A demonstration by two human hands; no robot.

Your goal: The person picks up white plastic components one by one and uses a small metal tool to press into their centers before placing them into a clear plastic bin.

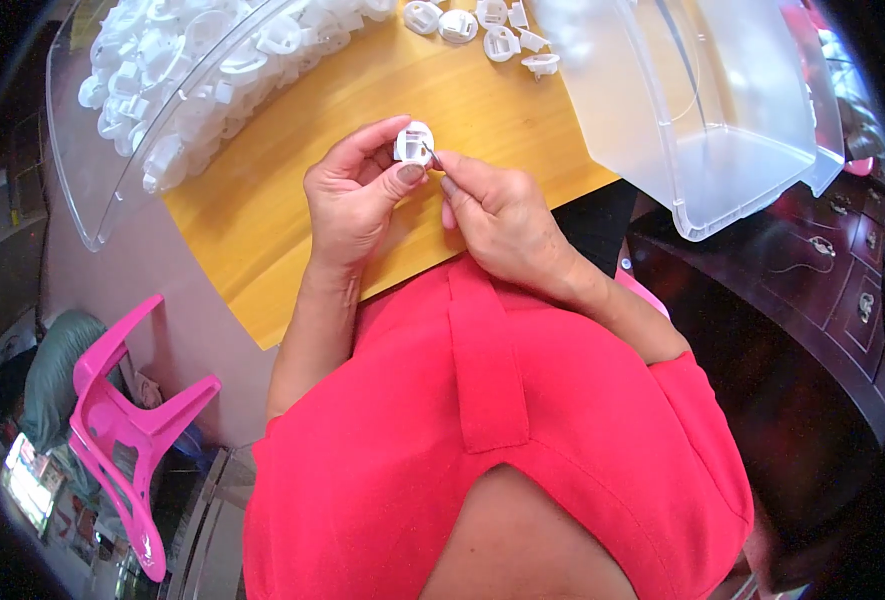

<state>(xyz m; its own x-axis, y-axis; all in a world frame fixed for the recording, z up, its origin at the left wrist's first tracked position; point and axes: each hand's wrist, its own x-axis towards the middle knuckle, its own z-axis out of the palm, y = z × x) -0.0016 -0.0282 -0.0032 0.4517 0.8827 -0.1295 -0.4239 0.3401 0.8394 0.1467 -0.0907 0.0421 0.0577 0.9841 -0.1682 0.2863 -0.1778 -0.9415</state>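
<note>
My left hand (350, 200) pinches a small round white plastic part (415, 140) between thumb and fingers, above the near part of the wooden table. The part has rectangular openings in its face. My right hand (502, 212) is closed on a thin, dark, pointed tool (429, 152), whose tip meets the right side of the part. Its handle is hidden in my fingers, so its exact kind does not show. Several similar white parts (500, 43) lie loose on the table beyond my hands.
A see-through plastic bin (92, 215) heaped with white parts stands at the far left of the yellow wooden table (262, 250). Another translucent bin (652, 130) is at the right edge. A pink plastic chair (132, 400) is at lower left; dark drawers (812, 250) stand right.
</note>
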